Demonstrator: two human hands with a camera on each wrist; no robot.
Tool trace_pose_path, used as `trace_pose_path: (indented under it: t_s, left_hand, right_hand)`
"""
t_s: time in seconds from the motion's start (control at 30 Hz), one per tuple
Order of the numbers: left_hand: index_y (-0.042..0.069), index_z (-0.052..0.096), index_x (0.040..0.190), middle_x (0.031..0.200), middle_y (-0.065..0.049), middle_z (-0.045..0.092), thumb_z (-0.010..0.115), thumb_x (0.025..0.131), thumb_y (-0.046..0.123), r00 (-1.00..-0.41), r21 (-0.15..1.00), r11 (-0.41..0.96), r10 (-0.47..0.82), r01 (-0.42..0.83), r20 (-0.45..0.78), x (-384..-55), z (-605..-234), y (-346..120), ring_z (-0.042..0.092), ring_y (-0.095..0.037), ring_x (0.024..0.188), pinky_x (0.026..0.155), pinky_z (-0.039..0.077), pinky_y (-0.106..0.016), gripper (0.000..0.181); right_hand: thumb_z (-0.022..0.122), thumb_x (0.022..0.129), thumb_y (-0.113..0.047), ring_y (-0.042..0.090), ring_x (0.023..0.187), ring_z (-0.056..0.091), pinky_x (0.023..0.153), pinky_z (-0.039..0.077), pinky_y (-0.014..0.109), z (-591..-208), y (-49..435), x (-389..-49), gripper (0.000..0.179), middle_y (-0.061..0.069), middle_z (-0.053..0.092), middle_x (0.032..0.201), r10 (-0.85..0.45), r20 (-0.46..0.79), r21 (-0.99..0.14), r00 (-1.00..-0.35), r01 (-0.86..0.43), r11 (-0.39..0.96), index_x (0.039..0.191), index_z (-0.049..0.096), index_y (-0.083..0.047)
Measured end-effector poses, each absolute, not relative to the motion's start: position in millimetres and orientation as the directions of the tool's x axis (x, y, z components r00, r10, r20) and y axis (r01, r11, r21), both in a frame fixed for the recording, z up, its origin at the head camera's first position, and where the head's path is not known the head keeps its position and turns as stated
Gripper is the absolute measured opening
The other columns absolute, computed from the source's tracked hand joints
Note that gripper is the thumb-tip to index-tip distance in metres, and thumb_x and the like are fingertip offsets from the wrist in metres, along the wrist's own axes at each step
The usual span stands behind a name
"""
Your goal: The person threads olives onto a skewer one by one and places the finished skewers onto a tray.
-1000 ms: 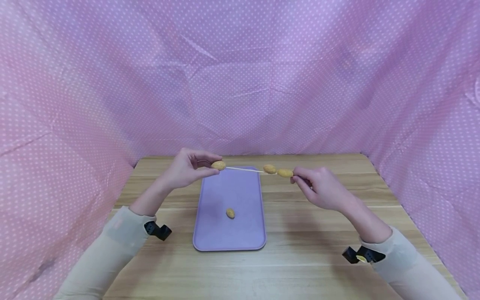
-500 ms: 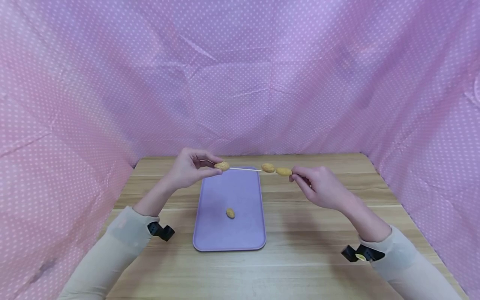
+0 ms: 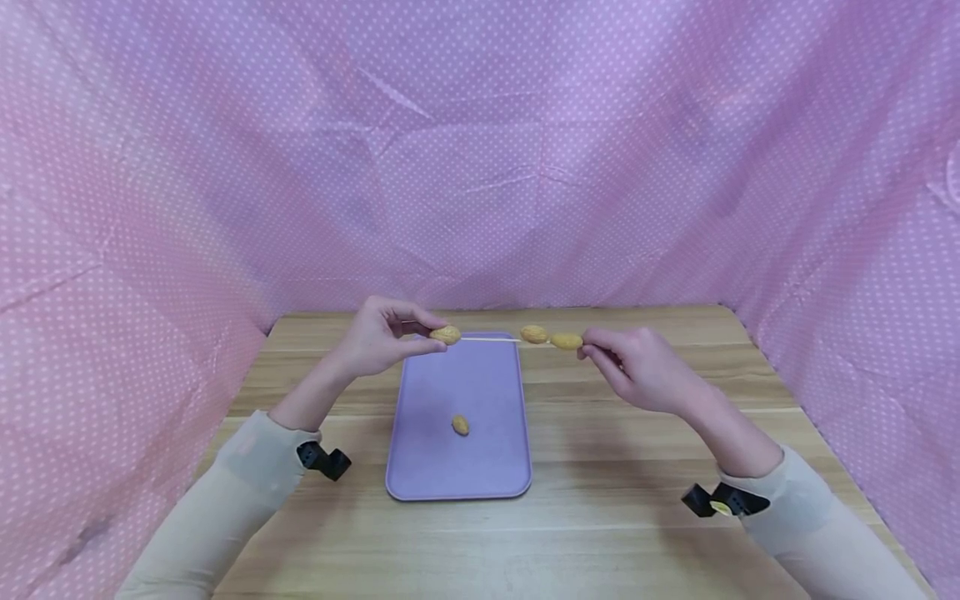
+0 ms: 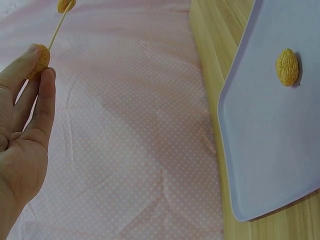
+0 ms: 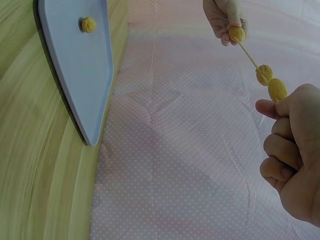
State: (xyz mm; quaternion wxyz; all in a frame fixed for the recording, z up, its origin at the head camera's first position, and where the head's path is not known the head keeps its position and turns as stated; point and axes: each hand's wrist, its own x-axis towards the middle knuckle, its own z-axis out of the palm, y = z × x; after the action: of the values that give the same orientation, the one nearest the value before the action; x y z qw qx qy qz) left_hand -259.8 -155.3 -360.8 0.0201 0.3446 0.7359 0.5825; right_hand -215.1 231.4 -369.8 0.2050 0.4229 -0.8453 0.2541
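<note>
A thin wooden skewer [image 3: 491, 339] is held level above the purple tray. My left hand [image 3: 386, 337] pinches a wrinkled golden dried date [image 3: 447, 335] between thumb and fingertips, at the skewer's left end. Two more dates, one wrinkled [image 3: 534, 334] and one smoother and yellower [image 3: 567, 342], sit side by side along the skewer near its right end. My right hand [image 3: 645, 371] pinches the skewer right behind the yellower date, its other fingers curled in; the fingertips hide that end. Bare skewer shows between the left date and the other two.
The purple tray [image 3: 427, 475] lies on the wooden table [image 3: 637, 500] below the hands. One loose wrinkled date [image 3: 461, 425] rests on it, left of the tray's right rim. Pink dotted cloth [image 3: 480, 167] hangs behind and at both sides.
My left hand with its date has moved slightly right. The right hand and its two dates have shifted slightly left and up, so the bare stretch of skewer looks shorter.
</note>
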Motion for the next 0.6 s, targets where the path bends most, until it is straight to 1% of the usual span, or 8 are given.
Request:
trace_pose_path:
  t_s: [0.07,0.13,0.2,0.33,0.4,0.6]
  left_hand:
    - [-0.014,0.076,0.105,0.099,-0.004,0.083,0.084,0.080,-0.015,-0.760,0.871,0.081,0.532,0.484,0.373,-259.4,-359.8,-155.0,0.079,-0.009,0.089,0.083,0.068,-0.026,0.026]
    - [-0.014,0.076,0.104,0.098,-0.006,0.083,0.084,0.080,-0.015,-0.760,0.870,0.086,0.533,0.485,0.371,-259.1,-358.9,-154.8,0.079,-0.009,0.089,0.083,0.068,-0.026,0.026]
    - [-0.013,0.077,0.104,0.099,-0.011,0.083,0.085,0.080,-0.014,-0.764,0.869,0.100,0.533,0.485,0.364,-258.7,-358.1,-154.7,0.079,-0.009,0.088,0.082,0.068,-0.026,0.025]
    - [-0.011,0.078,0.101,0.100,-0.024,0.080,0.086,0.079,-0.013,-0.760,0.857,0.132,0.542,0.499,0.359,-258.0,-356.9,-154.0,0.078,-0.008,0.087,0.082,0.068,-0.026,0.023]
    - [-0.011,0.078,0.100,0.100,-0.028,0.079,0.086,0.079,-0.013,-0.754,0.849,0.140,0.549,0.509,0.361,-257.7,-356.7,-153.5,0.077,-0.008,0.087,0.082,0.068,-0.027,0.023]
    - [-0.010,0.078,0.098,0.099,-0.028,0.079,0.086,0.079,-0.014,-0.744,0.849,0.136,0.565,0.510,0.356,-256.8,-357.7,-152.4,0.077,-0.009,0.085,0.083,0.069,-0.028,0.021]
  right_hand:
    - [0.065,0.096,0.010,-0.011,0.056,0.034,0.044,0.032,0.009,-369.0,230.9,-215.3,0.021,-0.004,0.073,0.080,-0.615,0.559,-0.255,-0.557,-0.820,0.512,0.094,0.071,-0.011]
    - [0.065,0.096,0.010,-0.011,0.056,0.034,0.045,0.032,0.009,-368.3,230.3,-215.7,0.021,-0.003,0.075,0.082,-0.618,0.554,-0.254,-0.557,-0.821,0.512,0.095,0.071,-0.010]
    - [0.064,0.096,0.010,-0.011,0.056,0.034,0.045,0.032,0.009,-367.6,229.6,-216.1,0.021,-0.002,0.076,0.083,-0.620,0.550,-0.254,-0.559,-0.820,0.514,0.095,0.071,-0.010]
    - [0.064,0.097,0.009,-0.010,0.057,0.036,0.046,0.034,0.009,-367.6,228.8,-216.5,0.021,-0.003,0.076,0.083,-0.623,0.549,-0.253,-0.557,-0.821,0.511,0.094,0.070,-0.011]
    - [0.064,0.096,0.009,-0.010,0.057,0.036,0.046,0.034,0.009,-368.4,228.7,-216.5,0.022,-0.004,0.075,0.082,-0.624,0.551,-0.256,-0.554,-0.824,0.505,0.094,0.070,-0.012]
    - [0.064,0.097,0.009,-0.010,0.057,0.037,0.047,0.035,0.009,-373.1,227.7,-216.1,0.023,-0.007,0.074,0.082,-0.625,0.556,-0.262,-0.548,-0.829,0.495,0.094,0.070,-0.013]
